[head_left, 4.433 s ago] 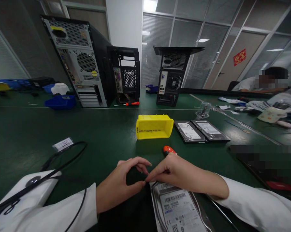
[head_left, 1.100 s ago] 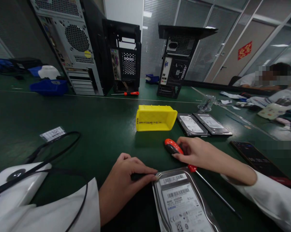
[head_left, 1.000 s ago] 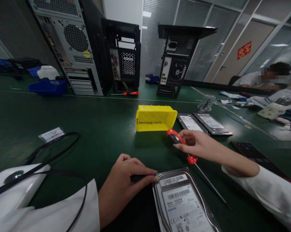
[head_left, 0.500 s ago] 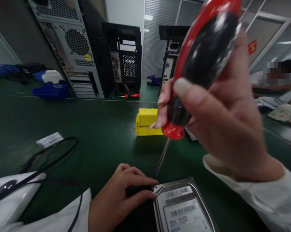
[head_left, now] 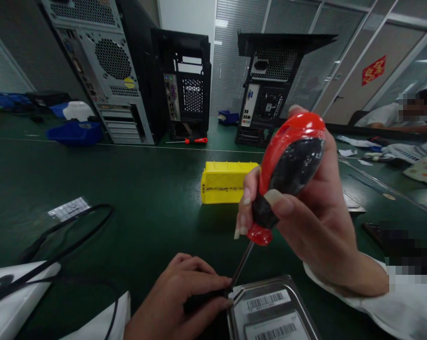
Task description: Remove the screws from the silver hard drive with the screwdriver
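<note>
Now my right hand (head_left: pixel 316 212) grips the screwdriver (head_left: pixel 287 174), tip at the hard drive (head_left: pixel 270 309) corner my left hand (head_left: pixel 178 302) pinches; next, I judge, seat and turn

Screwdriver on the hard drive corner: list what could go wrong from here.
1. The screwdriver tip sits right beside the left hand fingertips; a slip could jab them.
2. The shaft leans rather than standing straight, so the tip may ride out of the screw.
3. The hard drive is braced only at its corner, so it might shift under pressure from the right hand.
</note>
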A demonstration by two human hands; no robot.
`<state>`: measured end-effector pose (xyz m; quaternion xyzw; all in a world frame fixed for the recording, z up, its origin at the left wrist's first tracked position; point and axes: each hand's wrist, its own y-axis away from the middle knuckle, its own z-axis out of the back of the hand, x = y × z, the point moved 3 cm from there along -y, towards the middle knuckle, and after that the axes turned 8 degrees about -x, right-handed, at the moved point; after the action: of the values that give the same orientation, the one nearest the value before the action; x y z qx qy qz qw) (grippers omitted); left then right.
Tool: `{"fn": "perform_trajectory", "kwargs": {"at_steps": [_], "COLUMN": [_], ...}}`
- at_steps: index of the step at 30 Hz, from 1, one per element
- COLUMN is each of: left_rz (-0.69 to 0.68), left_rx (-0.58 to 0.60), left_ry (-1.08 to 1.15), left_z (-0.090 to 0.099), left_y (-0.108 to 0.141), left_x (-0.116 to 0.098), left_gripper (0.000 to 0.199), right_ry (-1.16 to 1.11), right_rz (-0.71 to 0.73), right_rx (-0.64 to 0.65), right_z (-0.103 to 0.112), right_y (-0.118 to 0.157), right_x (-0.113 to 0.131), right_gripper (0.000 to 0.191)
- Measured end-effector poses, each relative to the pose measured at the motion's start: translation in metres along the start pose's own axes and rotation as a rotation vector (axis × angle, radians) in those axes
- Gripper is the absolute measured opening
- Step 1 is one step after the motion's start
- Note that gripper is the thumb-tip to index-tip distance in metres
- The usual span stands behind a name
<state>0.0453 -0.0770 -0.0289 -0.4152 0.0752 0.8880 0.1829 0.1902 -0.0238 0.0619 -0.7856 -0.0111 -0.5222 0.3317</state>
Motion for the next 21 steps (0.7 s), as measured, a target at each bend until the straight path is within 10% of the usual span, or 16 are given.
{"fn": "perform_trajectory", "kwargs": {"at_steps": [21], "left_rz": [0.038], "left_rx": [-0.004], "left_ry": [0.031], "left_z": [-0.0004], "left_y": [0.0032], "left_x": [0.0019], "left_gripper": [0.02], "right_ry": [0.059], "right_rz": [-0.015], "right_rx": [-0.015], "right_z": [-0.0011], "right_y": [0.0017], "right_x": [-0.0016], "right_gripper": [0.065]}}
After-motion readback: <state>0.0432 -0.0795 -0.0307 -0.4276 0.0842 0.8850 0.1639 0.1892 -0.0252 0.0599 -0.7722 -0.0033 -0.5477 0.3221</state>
